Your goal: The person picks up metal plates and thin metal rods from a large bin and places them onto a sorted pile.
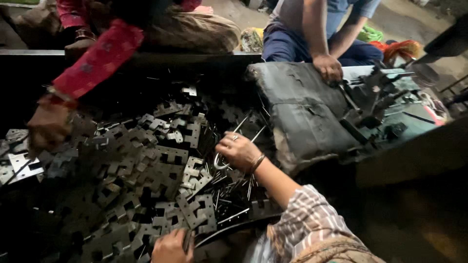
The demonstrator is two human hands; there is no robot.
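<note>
Metal rod (pixel 240 132) half hidden under right hand (pixel 237 150); grip unclear.

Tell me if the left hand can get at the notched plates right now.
Probably yes: the left hand sits at the near edge of the notched plates, nothing between them, though its fingers seem to hold a small dark piece already.

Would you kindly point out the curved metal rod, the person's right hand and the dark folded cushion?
curved metal rod (pixel 218 164): head view, on its U-shaped bend.
right hand (pixel 237 150): head view, on the back of the hand.
dark folded cushion (pixel 297 109): head view, on its top face.
</note>
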